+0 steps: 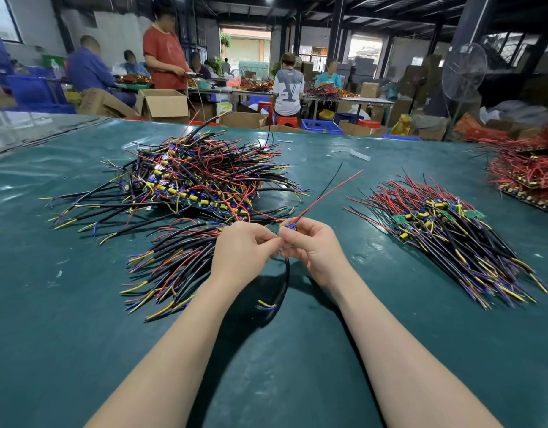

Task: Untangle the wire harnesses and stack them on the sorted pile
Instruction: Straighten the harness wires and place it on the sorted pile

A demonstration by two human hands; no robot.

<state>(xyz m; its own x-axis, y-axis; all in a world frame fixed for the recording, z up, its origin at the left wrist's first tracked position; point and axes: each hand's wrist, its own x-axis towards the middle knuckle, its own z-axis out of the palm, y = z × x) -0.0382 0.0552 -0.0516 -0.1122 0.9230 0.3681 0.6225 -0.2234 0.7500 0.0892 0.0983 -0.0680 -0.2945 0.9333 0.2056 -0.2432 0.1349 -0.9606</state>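
Both hands meet over the green table at one wire harness [325, 194]. My right hand [309, 245] pinches its small board end, and a red and a black lead rise from there toward the upper right. My left hand [244, 251] pinches the same harness just left of it. The harness's black cable [285, 282] hangs down between my wrists, ending in yellow and blue tips. A big tangled heap of harnesses [198, 177] lies beyond my left hand, with a smaller bunch [174, 264] beside my left wrist. The sorted pile [445, 233] lies to the right, wires fanned the same way.
Another heap of red-wired boards [525, 171] sits at the table's far right edge. A white strip [360, 155] lies on the green mat [66, 304] near the far edge. Behind the table are cardboard boxes, blue crates, a standing fan [464, 75] and several people at work.
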